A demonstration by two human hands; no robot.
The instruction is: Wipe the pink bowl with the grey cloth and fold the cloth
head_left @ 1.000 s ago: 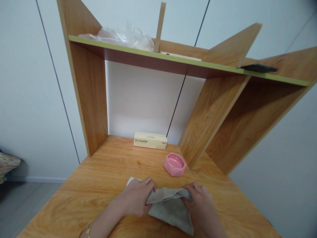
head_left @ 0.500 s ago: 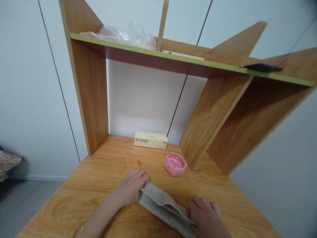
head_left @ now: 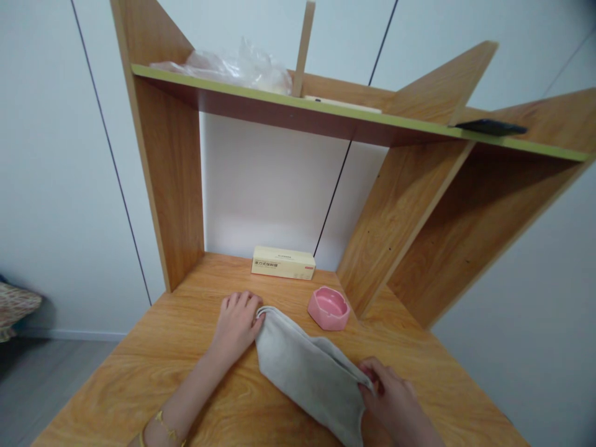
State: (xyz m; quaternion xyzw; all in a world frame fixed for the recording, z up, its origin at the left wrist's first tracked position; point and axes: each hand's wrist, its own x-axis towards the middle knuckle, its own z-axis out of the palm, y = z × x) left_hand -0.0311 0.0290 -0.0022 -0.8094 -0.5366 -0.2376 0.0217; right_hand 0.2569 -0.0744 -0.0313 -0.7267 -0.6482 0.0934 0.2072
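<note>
A grey cloth (head_left: 310, 371) lies folded and stretched across the wooden desk (head_left: 195, 310). My left hand (head_left: 236, 323) pinches its far left corner, fingers closed on the fabric. My right hand (head_left: 395, 403) grips the near right corner at the lower edge of the view. The cloth runs diagonally between both hands. A pink hexagonal dish (head_left: 328, 307) sits just beyond the cloth, apart from it.
A cream cardboard box (head_left: 283, 262) lies at the back of the desk against the white wall. Wooden shelf uprights rise left and right. The upper shelf (head_left: 326, 112) carries a clear plastic bag (head_left: 237, 62) and a dark flat object (head_left: 491, 127).
My left hand has moved away from me and leftward with its corner. My right hand has drawn back toward me, so the cloth has been pulled out longer and flatter.
</note>
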